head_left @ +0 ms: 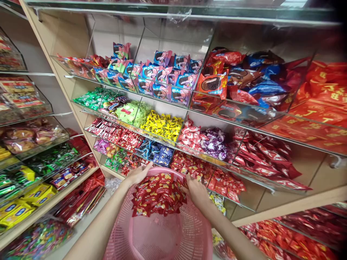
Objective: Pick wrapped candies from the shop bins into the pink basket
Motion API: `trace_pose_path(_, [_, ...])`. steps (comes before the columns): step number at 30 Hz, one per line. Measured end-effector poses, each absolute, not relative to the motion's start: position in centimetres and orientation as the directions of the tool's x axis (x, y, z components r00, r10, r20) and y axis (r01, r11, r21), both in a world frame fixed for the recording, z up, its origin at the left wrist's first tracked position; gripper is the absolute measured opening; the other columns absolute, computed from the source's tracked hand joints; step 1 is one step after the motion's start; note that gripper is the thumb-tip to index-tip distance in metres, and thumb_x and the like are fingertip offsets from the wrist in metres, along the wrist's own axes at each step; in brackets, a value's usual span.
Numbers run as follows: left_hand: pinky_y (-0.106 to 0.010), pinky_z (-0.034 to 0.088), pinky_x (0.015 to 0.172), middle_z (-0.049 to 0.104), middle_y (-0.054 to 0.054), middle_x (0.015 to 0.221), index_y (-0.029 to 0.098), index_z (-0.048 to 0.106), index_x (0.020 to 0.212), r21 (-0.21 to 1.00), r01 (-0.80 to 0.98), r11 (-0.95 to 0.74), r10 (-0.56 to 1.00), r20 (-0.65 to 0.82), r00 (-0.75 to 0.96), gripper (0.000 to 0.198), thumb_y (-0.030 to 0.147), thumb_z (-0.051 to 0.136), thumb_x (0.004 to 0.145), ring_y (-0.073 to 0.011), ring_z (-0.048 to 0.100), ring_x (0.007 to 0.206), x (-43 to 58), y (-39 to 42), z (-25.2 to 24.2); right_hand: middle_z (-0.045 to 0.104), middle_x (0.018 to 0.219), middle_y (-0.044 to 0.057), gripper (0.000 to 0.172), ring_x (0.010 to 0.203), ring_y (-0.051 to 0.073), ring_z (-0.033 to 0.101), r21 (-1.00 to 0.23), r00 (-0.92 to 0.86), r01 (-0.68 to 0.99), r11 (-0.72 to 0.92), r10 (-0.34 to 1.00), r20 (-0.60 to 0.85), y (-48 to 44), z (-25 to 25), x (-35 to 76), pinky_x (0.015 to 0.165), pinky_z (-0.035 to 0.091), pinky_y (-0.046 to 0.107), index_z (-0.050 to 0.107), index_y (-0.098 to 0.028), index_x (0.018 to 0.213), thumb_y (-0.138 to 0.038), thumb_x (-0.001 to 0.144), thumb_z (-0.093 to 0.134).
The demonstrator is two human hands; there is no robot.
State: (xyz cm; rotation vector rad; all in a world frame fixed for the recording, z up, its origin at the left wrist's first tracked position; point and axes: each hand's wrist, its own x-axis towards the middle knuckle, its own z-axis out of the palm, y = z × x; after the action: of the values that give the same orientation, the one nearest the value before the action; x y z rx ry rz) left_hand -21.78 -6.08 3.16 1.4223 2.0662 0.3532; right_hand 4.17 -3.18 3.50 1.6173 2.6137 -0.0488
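A pink perforated plastic basket (196, 225) is in front of me, with a heap of red candy packets (158, 195) gathered at its far side. My left hand (137, 176) grips the basket's far left rim, its thumb stretched along the edge and its other fingers mostly hidden. On the far right rim, my right hand (196, 191) is closed, with fingertips curled over the inside edge beside the packets. The basket's far edge lies close to the lower shelf bins, near similar red packets (187, 164).
Clear-fronted shelves hold yellow candies (162, 125), purple candies (214, 143), blue packets (162, 153) and wrapped cookies (214, 85). Another stocked shelf stands left, with yellow packs (16, 215). A wooden shelf edge (292, 206) slants across the lower right. Bagged sweets (38, 238) lie at lower left.
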Motion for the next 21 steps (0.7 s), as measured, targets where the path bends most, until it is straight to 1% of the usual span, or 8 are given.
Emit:
trace_pose_path(2, [-0.047,0.034,0.093,0.055,-0.009,0.122,0.028,0.056,0.116,0.532,0.752,0.389,0.914,-0.325,-0.242,0.088,0.078,0.004,0.065,-0.0345,0.045,0.115,-21.8,-6.1,3.2,0.062,0.085,0.011,0.029,0.078,0.024,0.061,-0.033,-0.448,0.894,0.447,0.892,-0.063,-3.0,3.4,4.6,0.057,0.035,0.026,0.045,-0.015,0.101,-0.036,0.082,0.050])
trace_pose_path(5, [-0.046,0.034,0.093,0.055,-0.010,0.122,0.026,0.057,0.115,0.534,0.746,0.397,0.911,-0.327,-0.251,0.089,0.078,0.005,0.065,-0.0337,0.045,0.114,-21.9,-6.2,3.3,0.062,0.078,0.009,0.032,0.076,0.023,0.060,-0.100,-0.458,0.886,0.454,0.888,-0.026,-2.4,3.5,5.5,0.056,0.032,0.025,0.046,-0.016,0.097,-0.044,0.081,0.049])
trace_pose_path(8, [-0.045,0.035,0.092,0.054,-0.012,0.123,0.023,0.057,0.115,0.523,0.747,0.410,0.906,-0.326,-0.269,0.091,0.078,0.005,0.064,-0.0336,0.046,0.113,-21.9,-6.1,3.2,0.061,0.073,0.007,0.034,0.073,0.022,0.060,-0.126,-0.455,0.884,0.450,0.890,-0.011,-2.2,3.5,6.2,0.055,0.030,0.024,0.046,-0.017,0.094,-0.048,0.080,0.047])
trace_pose_path(13, [-0.045,0.036,0.090,0.055,-0.012,0.121,0.023,0.059,0.112,0.520,0.753,0.403,0.909,-0.321,-0.265,0.091,0.078,0.005,0.064,-0.0336,0.049,0.110,-21.9,-5.9,3.0,0.060,0.080,0.007,0.031,0.075,0.021,0.059,-0.098,-0.456,0.887,0.452,0.890,-0.020,-2.9,3.1,6.2,0.055,0.030,0.024,0.044,-0.017,0.098,-0.041,0.080,0.051])
trace_pose_path(15, [-0.045,0.036,0.090,0.056,-0.013,0.120,0.022,0.060,0.112,0.524,0.752,0.401,0.911,-0.319,-0.263,0.090,0.078,0.006,0.065,-0.0335,0.049,0.110,-21.9,-5.9,2.9,0.059,0.080,0.007,0.031,0.073,0.021,0.059,-0.100,-0.462,0.883,0.459,0.887,-0.014,-3.2,3.0,6.2,0.054,0.029,0.024,0.043,-0.017,0.099,-0.041,0.080,0.052])
trace_pose_path(18, [-0.045,0.035,0.091,0.053,-0.012,0.123,0.023,0.059,0.113,0.527,0.751,0.397,0.912,-0.318,-0.260,0.089,0.077,0.006,0.065,-0.0332,0.047,0.112,-22.0,-5.9,2.9,0.058,0.072,0.004,0.028,0.067,0.019,0.058,-0.148,-0.498,0.853,0.501,0.865,0.057,-3.1,3.1,6.8,0.053,0.028,0.024,0.045,-0.018,0.093,-0.043,0.082,0.048])
trace_pose_path(21, [-0.045,0.036,0.090,0.054,-0.015,0.122,0.022,0.059,0.113,0.514,0.755,0.407,0.907,-0.328,-0.266,0.091,0.078,0.006,0.065,-0.0340,0.048,0.112,-22.1,-6.0,3.0,0.056,0.065,0.002,0.027,0.060,0.017,0.055,-0.213,-0.488,0.836,0.506,0.863,0.135,-3.0,3.6,7.2,0.051,0.027,0.023,0.048,-0.018,0.087,-0.044,0.081,0.047])
